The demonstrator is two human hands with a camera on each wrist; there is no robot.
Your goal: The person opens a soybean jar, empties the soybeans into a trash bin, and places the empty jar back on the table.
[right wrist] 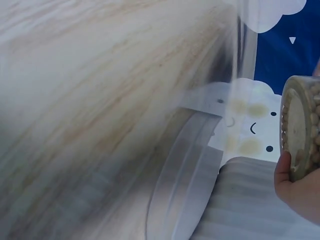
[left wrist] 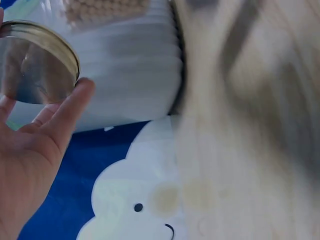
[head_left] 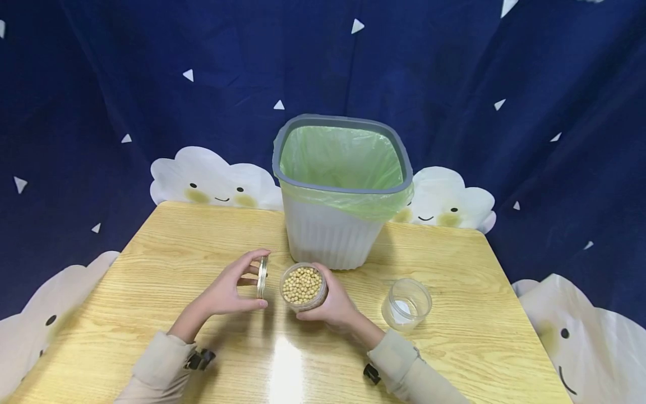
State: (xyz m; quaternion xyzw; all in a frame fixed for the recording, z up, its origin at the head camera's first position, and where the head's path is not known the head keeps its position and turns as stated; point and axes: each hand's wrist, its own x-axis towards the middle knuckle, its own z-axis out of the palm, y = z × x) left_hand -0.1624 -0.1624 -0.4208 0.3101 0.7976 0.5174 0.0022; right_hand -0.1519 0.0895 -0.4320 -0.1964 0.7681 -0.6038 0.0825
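My left hand holds a gold-rimmed jar lid on edge between thumb and fingers. In the left wrist view the lid shows its shiny inner side. Just to the right, my right hand grips a clear jar full of round, pale yellow beans. The jar is without a lid, its mouth tipped slightly toward the head camera. In the right wrist view, fingers wrap the jar's base. A second clear jar, with a white patch inside, stands on the table to the right.
A white bin with a grey rim and green liner bag stands behind the hands on the wooden table. Behind the table hangs a dark blue curtain with white triangles and clouds.
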